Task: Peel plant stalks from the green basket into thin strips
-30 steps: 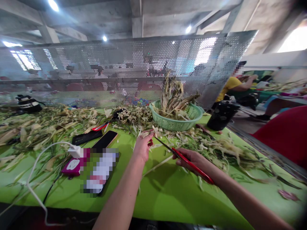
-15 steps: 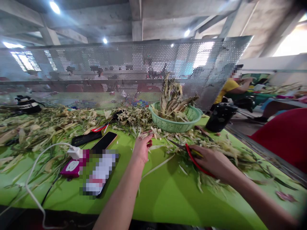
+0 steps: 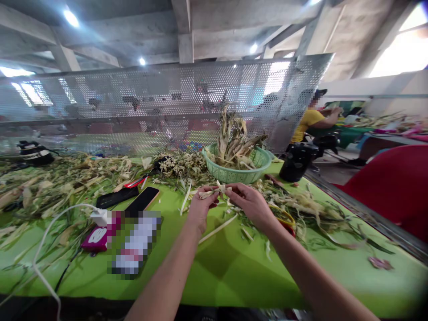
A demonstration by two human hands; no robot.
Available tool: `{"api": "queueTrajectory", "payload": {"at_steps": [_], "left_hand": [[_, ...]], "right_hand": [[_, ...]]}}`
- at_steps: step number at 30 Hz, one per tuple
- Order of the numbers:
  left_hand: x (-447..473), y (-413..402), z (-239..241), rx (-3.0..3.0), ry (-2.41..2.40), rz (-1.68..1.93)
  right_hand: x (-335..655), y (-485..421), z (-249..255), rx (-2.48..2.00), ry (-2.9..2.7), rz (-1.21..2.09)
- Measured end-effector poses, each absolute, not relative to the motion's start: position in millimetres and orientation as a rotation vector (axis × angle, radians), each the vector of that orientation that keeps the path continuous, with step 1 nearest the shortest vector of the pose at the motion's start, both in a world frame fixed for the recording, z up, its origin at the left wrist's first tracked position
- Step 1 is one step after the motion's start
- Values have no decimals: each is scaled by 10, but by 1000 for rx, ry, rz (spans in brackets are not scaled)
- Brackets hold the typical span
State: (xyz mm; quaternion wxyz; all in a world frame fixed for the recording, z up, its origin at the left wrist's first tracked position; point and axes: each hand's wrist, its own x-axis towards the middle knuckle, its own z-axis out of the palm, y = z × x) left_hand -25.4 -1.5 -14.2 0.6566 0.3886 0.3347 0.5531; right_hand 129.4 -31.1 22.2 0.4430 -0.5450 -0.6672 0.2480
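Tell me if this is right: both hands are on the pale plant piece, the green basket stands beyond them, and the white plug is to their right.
Wrong side: the head view shows the white plug to the left of the left hand and right hand. The pale plant piece and green basket are as stated.

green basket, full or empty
Partly full: the green basket holds dried leaves rising above its rim, but its inside shows bare toward the right.

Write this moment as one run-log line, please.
Left hand: holds pale plant strip | Right hand: pinches same strip | Scissors: beside right forearm
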Motion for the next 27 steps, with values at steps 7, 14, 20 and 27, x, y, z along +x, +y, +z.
{"api": "queueTrajectory", "payload": {"at_steps": [7,14,20,27], "left_hand": [[-535,-139,127,1212,765,1055],[-544,-132,10,1458,880,1111],[-362,-199,-156,1459,844,1156],[-431,-191,-319,1395,761,1108]], "right_hand": [[1259,-213,87,-1255,-1462,598],[1298,-260,15,-1223,-1725,508],[1279,-247,-46,-1074,-1520,970],[1250,-227,-104,-1027,-1314,1253]]}}
